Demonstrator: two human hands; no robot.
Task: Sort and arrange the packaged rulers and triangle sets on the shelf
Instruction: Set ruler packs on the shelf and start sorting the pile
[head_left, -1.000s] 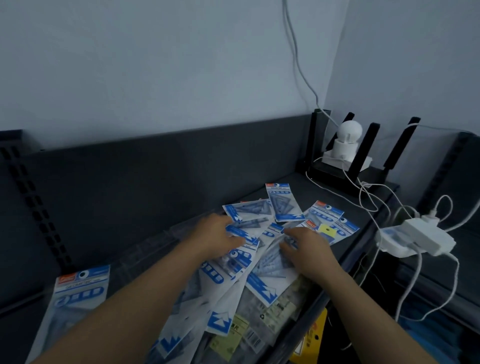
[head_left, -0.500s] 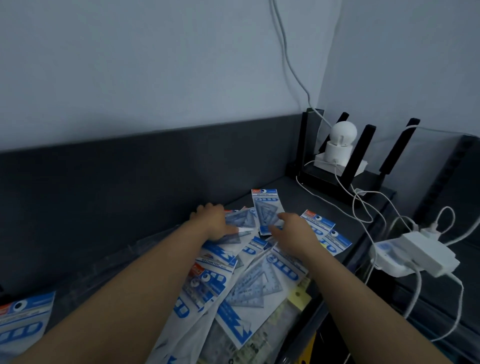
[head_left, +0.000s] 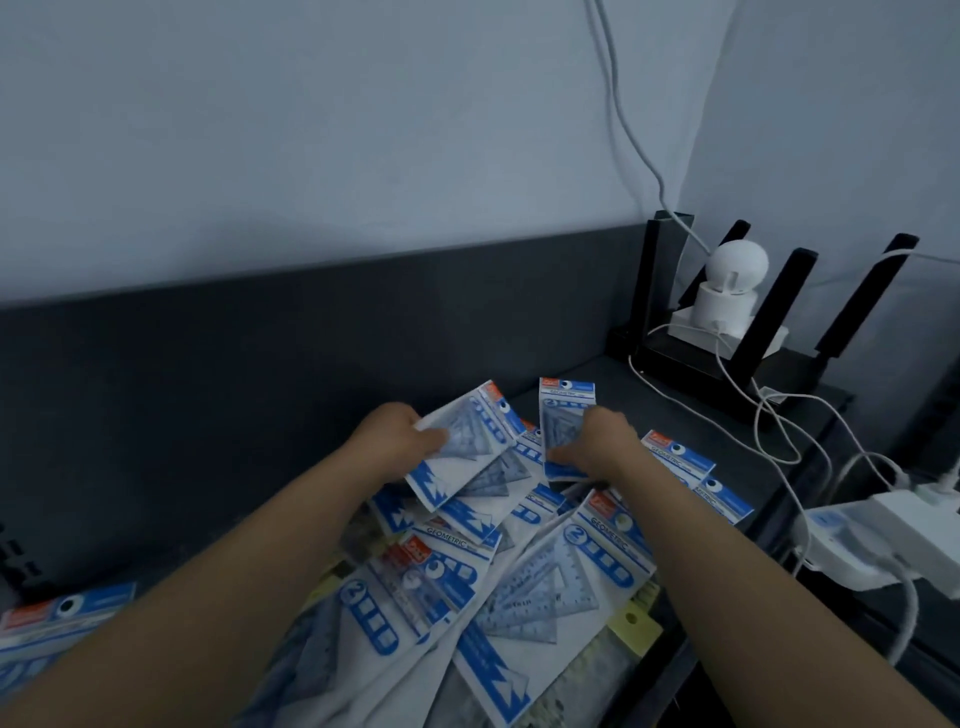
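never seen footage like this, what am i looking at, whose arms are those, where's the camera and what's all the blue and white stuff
There is no machine here: these are a person's two bare arms, filmed by one camera worn on their head, looking forward and down. The dark surface is a shelf; the blue and white things are a loose pile of packaged triangle sets. The left hand grips a lifted packet, tilted up off the pile. The right hand pinches a second packet beside it, though blur hides its fingers. In the far right corner stand a black router, a white round device between its antennas, and white cables running to a power strip.
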